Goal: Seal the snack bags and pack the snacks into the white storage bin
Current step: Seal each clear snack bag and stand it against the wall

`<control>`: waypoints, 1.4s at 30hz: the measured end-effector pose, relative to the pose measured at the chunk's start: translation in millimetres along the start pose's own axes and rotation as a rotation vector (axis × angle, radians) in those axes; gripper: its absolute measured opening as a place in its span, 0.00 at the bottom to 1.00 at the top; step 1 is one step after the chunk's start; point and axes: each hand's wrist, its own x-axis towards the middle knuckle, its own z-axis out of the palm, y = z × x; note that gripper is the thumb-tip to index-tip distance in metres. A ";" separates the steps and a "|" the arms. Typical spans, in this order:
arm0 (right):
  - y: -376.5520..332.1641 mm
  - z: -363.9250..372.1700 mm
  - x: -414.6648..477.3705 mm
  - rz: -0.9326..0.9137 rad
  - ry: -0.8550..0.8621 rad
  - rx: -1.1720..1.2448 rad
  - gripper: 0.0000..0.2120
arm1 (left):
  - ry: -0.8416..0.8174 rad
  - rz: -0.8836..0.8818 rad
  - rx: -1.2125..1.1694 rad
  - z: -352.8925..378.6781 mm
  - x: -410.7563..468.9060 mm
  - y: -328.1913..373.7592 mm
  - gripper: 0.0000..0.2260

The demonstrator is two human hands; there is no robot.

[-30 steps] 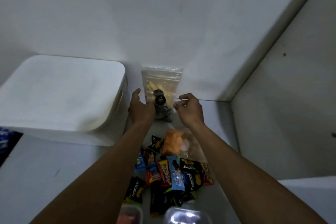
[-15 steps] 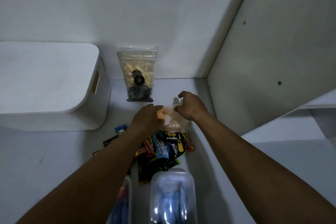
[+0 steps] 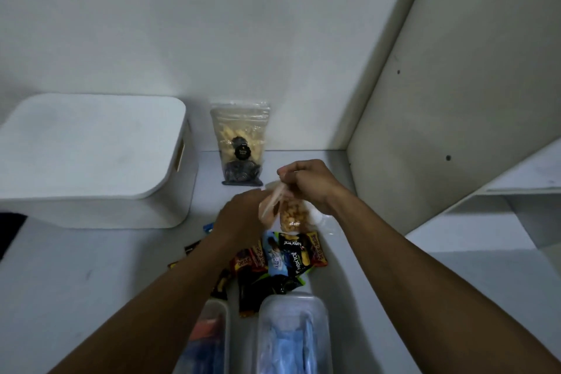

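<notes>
On the white shelf surface [image 3: 76, 297], against the back wall [image 3: 212, 24], the largest thing is the white storage bin [image 3: 91, 158], which sits at the left with its lid on and a slot handle showing on its right side. To the right rises a pale side panel [image 3: 455, 85] with small holes in it. Nearest the camera stand two clear plastic containers: the bigger one [image 3: 293, 334] holds something blue, and the smaller one [image 3: 209, 340] beside it on the left is partly hidden by the left forearm. A standing zip pouch [image 3: 239, 143] (pale sticks above, dark pieces below, a round black label in the middle) leans upright against the back wall, just right of the bin and apart from both hands. Between the containers and the hands lies a pile of small wrapped snacks [image 3: 285, 258], overlapping one another. Above that pile, lifted off the surface, is a clear snack bag of orange-brown pieces [image 3: 290, 212]. Both hands are closed on it: the right hand [image 3: 312, 182] pinches its top edge between thumb and fingers, and the left hand [image 3: 243, 212] grips its left side, its fingertips hidden behind the hand.
</notes>
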 end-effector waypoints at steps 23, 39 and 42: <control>-218.2 1.9 -190.3 -0.691 0.122 -0.185 0.08 | 0.267 0.122 -0.763 -276.8 -69.1 137.6 0.08; -284.7 -7.9 -250.2 -0.822 0.062 -0.171 0.05 | 0.474 0.318 -0.776 -340.4 -91.2 192.7 0.05; -287.6 -6.1 -251.1 -0.849 0.109 -0.256 0.05 | 0.499 0.324 -0.748 -336.8 -92.8 195.3 0.04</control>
